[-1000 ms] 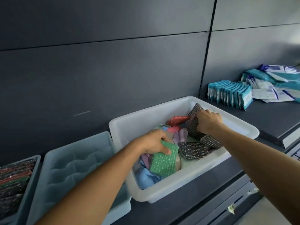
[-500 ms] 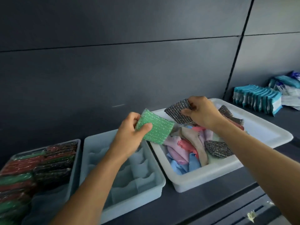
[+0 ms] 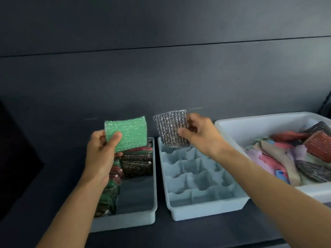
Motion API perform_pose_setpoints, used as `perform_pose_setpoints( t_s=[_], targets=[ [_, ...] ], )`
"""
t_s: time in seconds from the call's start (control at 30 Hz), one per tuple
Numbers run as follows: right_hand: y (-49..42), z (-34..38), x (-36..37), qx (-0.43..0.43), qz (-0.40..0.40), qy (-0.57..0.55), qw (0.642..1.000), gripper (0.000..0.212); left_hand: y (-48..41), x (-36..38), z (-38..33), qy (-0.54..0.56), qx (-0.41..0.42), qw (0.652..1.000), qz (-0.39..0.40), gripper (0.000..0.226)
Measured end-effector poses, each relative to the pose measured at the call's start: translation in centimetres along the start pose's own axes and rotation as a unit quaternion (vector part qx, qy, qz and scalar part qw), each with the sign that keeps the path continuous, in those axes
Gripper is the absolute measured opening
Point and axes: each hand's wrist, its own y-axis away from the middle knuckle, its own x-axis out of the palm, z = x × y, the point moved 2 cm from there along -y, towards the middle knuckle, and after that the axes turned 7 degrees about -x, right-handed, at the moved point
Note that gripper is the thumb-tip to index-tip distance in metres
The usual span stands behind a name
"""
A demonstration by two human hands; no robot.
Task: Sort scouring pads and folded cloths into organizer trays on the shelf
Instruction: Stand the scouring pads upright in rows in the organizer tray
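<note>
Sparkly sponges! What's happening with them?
A person is sorting scouring pads on a shelf. The left hand holds a green pad above the left tray, which already has rows of pads in it. The right hand holds a grey pad over the far end of the divided tray. More pads and cloths wait in the white bin.

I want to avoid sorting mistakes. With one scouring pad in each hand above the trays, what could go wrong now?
1. The right hand pinches the grey sparkly scouring pad by one edge; it could slip into the divided pale-blue tray below.
2. The left hand holds the green sparkly scouring pad over the pale-blue tray of packed pads; pressing it in may disturb those rows.
</note>
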Motion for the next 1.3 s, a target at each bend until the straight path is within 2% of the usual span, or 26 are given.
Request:
perform_pose_setpoints(
  t_s=[0.07,0.17,0.23,0.33,0.43,0.6,0.7,0.73,0.77,0.8,0.83,0.87,0.9,0.93,0.97,1.0,1.07,1.17,1.23,1.3],
  targets=[
    [0.0,1.0,3.2,-0.015,0.038,0.014,0.999,0.023,-0.5,-1.9,0.2,0.018,-0.008,1.0,-0.016,0.024],
    [-0.2,1.6,7.6,-0.039,0.104,0.051,0.992,0.011,-0.9,-4.0,0.7,0.024,-0.012,0.999,-0.029,0.022],
    [-0.3,1.7,9.7,-0.072,0.132,0.113,0.982,0.017,-1.1,-5.0,1.0,0.027,-0.011,0.999,-0.032,0.022],
    [-0.3,2.0,12.4,-0.137,0.184,0.277,0.933,0.018,-1.2,-5.9,1.2,0.022,-0.012,0.999,-0.029,0.025],
    [-0.5,1.7,14.4,-0.159,0.215,0.392,0.88,0.013,-1.3,-6.6,1.4,0.007,-0.012,1.0,-0.016,0.025],
    [-0.7,0.7,16.6,-0.168,0.255,0.47,0.828,0.024,-1.5,-7.6,1.6,-0.015,-0.019,1.0,0.009,0.025],
    [-0.7,0.1,17.4,-0.18,0.269,0.479,0.816,0.025,-1.5,-7.8,1.7,-0.033,-0.026,0.999,0.033,0.024],
    [-0.8,0.0,17.2,-0.171,0.263,0.47,0.825,0.024,-1.6,-7.9,1.8,-0.038,-0.028,0.998,0.041,0.024],
    [-1.1,-0.1,16.7,-0.147,0.25,0.439,0.85,0.027,-1.6,-8.0,1.9,-0.042,-0.028,0.998,0.048,0.024],
    [-1.4,-0.1,15.8,-0.097,0.221,0.369,0.898,0.038,-1.6,-8.1,2.1,-0.046,-0.027,0.997,0.054,0.023],
    [-1.6,0.3,14.6,-0.031,0.177,0.262,0.948,0.051,-1.7,-8.1,2.2,-0.049,-0.025,0.997,0.061,0.023],
    [-1.8,0.9,13.4,0.022,0.121,0.133,0.984,0.06,-1.8,-8.1,2.3,-0.053,-0.022,0.996,0.07,0.022],
    [-2.0,1.7,12.2,0.038,0.069,0.02,0.997,0.064,-1.7,-7.9,2.4,-0.055,-0.02,0.995,0.084,0.02],
    [-2.1,2.5,11.2,0.029,0.048,-0.042,0.998,0.066,-1.7,-7.5,2.4,-0.052,-0.019,0.993,0.103,0.019],
    [-2.1,3.3,10.7,0.01,0.061,-0.063,0.996,0.066,-1.5,-6.9,2.4,-0.044,-0.017,0.991,0.127,0.019],
    [-1.9,3.9,10.6,-0.016,0.094,-0.052,0.994,0.063,-1.3,-6.2,2.4,-0.035,-0.015,0.988,0.151,0.02],
    [-1.4,4.8,10.6,-0.07,0.144,0.01,0.987,0.043,-0.9,-4.9,2.4,-0.034,-0.007,0.981,0.189,0.024],
    [-0.9,4.9,9.6,-0.104,0.104,0.133,0.98,0.022,-1.3,-4.3,2.9,-0.135,0.03,0.967,0.212,0.034],
    [-0.6,5.0,9.1,-0.101,0.106,0.199,0.969,0.021,-1.9,-4.5,3.6,-0.277,0.071,0.929,0.237,0.047],
    [-0.1,4.9,9.8,-0.117,0.141,0.247,0.951,0.022,-2.3,-4.6,4.2,-0.381,0.084,0.879,0.272,0.055]
  ],
)
